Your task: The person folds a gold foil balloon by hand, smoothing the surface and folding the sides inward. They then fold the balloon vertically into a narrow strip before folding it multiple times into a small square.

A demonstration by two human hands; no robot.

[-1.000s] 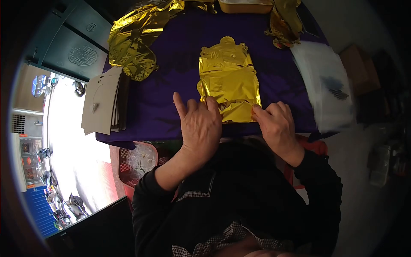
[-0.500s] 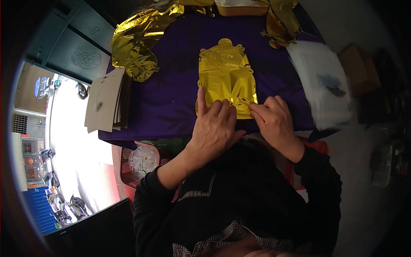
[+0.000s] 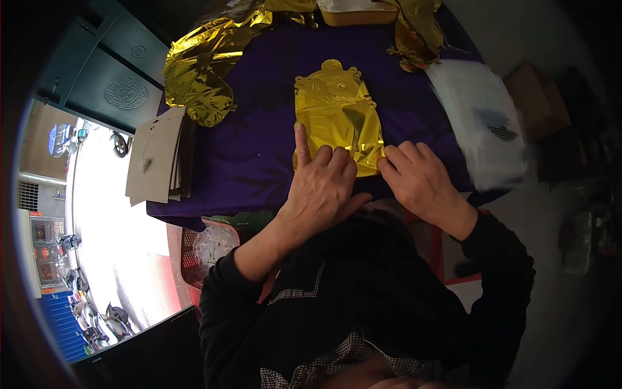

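Observation:
A flat gold foil balloon [image 3: 329, 110] with small tabs along its top and sides lies on the purple tablecloth before me. My left hand [image 3: 319, 186] rests on its lower left part. There the index finger stretches along the left edge, the middle fingers bend down onto the foil, and the thumb sticks out to the right. At the lower right edge, my right hand [image 3: 421, 178] has its fingers closed in a pinch on the foil. The fingertips partly hide that edge. Creases run across the foil between both hands.
More crumpled gold foil [image 3: 202, 78] lies at the table's far left, with another gold piece [image 3: 418, 39] far right. A gold-rimmed tray [image 3: 359, 18] stands at the back. Cardboard sheets [image 3: 154, 155] stand left; clear plastic bags [image 3: 479, 123] lie right. A pink basket [image 3: 189, 249] sits below.
My right hand has shifted slightly right along the foil's lower edge, and the foil there looks pulled smoother. My left hand stays on the foil. The whole view has tilted a little.

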